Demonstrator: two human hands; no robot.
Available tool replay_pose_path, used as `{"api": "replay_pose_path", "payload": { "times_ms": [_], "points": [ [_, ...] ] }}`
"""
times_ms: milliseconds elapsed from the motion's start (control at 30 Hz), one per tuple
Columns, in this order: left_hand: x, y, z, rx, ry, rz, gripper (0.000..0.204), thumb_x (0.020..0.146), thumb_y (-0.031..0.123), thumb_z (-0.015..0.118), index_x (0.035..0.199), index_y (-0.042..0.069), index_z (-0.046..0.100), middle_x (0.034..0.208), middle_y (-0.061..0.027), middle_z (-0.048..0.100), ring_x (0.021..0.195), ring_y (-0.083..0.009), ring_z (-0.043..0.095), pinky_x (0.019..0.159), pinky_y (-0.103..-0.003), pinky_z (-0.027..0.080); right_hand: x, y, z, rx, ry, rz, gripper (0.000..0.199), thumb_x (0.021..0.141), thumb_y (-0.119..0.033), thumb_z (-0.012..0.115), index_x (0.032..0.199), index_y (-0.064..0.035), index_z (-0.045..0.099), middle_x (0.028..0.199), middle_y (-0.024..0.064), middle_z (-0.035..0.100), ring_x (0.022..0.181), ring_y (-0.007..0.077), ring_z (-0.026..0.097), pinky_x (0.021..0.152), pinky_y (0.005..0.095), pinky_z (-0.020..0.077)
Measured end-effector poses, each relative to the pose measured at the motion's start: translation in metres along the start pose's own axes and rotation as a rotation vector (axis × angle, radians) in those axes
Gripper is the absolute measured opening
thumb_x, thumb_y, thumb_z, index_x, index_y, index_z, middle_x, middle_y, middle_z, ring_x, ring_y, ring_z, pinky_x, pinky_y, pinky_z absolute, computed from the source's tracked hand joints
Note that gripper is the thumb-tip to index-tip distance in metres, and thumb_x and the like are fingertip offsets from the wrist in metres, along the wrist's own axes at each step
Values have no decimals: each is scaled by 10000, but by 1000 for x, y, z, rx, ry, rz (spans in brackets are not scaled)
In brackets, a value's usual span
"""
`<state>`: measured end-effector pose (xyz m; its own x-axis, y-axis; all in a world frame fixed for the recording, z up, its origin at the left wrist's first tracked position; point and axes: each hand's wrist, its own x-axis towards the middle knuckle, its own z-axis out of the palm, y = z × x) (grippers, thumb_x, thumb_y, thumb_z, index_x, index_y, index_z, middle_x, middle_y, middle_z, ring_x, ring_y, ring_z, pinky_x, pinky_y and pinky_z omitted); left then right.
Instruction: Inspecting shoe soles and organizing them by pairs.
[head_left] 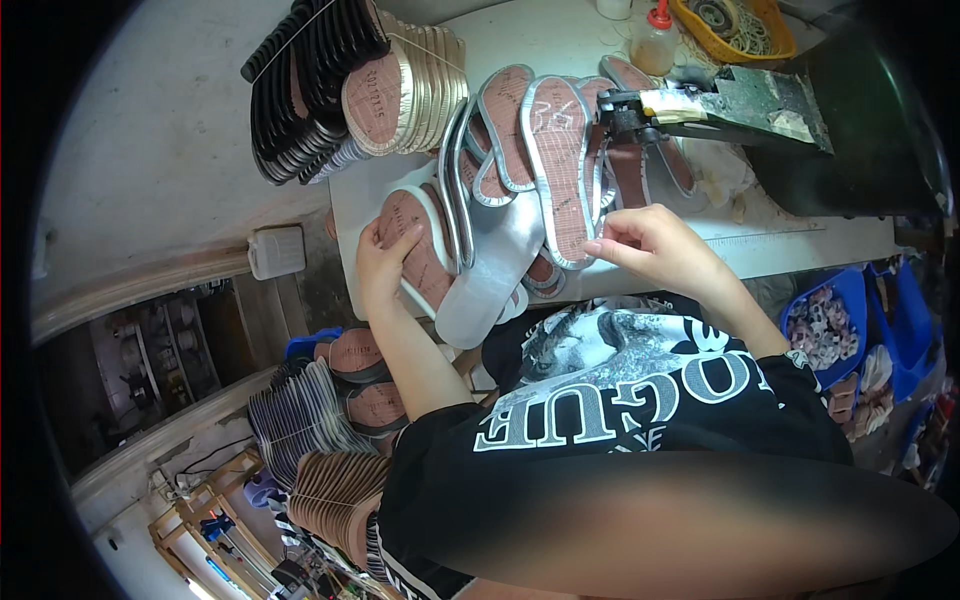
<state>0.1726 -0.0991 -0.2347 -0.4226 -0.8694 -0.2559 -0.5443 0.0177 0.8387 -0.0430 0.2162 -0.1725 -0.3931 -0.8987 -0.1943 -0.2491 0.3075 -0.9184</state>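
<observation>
A pinkish-brown insole with a silver edge (pixel 560 165) lies lengthwise under the dark machine head's front end (pixel 628 118). At its heel, my right hand (pixel 655 245) has thumb and forefinger closed on the rim. To the left, my left hand (pixel 385 262) grips the side of a white-edged insole (pixel 415 245), thumb on top. Between the two hands lies a smooth silver-grey insole (pixel 490 275), overlapping other pieces. More silver-edged insoles (pixel 505 115) are heaped behind, some standing on edge; several are partly covered.
Tied stacks of black (pixel 310 90) and cream insoles (pixel 420 90) stand at the back left. A red-capped bottle (pixel 655 45) and a yellow basket (pixel 735 30) sit at the back. Blue bins (pixel 830 325) are at right. More bundles (pixel 305 410) lie below left.
</observation>
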Motion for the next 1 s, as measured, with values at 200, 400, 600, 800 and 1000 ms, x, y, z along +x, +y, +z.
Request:
{"api": "replay_pose_path", "payload": {
  "times_ms": [200, 400, 600, 800, 1000],
  "points": [
    [-68, 86, -32, 130, 458, 447, 669, 671, 106, 810, 1235, -63, 490, 1173, -152, 571, 1088, -217, 537, 968, -334, 400, -11, -5, -7, 217, 16, 37, 296, 854, -234, 666, 696, 2, 584, 528, 5, 470, 505, 76, 412, 490, 259, 344],
    [-138, 149, 2, -595, 130, 715, 799, 545, -88, 635, 1299, -55, 375, 1201, -217, 525, 1103, -307, 559, 948, -429, 471, -4, -24, 4, 423, -47, -190, 194, 837, -160, 673, 931, -1, 615, 829, 23, 607, 771, 90, 561, 721, 241, 442],
    [-145, 159, 95, -676, -388, 345, 706, 679, 6, 771, 1277, -13, 396, 1173, -133, 553, 1092, -211, 554, 947, -342, 446, -10, -18, 22, 603, 136, -360, 310, 836, -146, 682, 1102, -2, 615, 981, 66, 644, 932, 146, 599, 841, 289, 457],
    [-126, 156, 122, -882, -528, 330, 566, 843, 230, 633, 1273, -53, 398, 1116, -138, 576, 996, -185, 596, 868, -289, 487, -2, 5, 16, 1405, -197, -210, 409, 843, -241, 700, 1147, 9, 590, 1040, 70, 637, 1002, 148, 593, 896, 303, 472],
    [-124, 166, 140, -878, -557, 348, 525, 860, 196, 593, 1276, -54, 393, 1103, -135, 579, 946, -163, 604, 831, -279, 496, 22, 9, 7, 1221, -309, -272, 443, 767, -263, 776, 1078, -3, 597, 958, 50, 642, 874, 111, 602, 785, 245, 499]
  ]
}}
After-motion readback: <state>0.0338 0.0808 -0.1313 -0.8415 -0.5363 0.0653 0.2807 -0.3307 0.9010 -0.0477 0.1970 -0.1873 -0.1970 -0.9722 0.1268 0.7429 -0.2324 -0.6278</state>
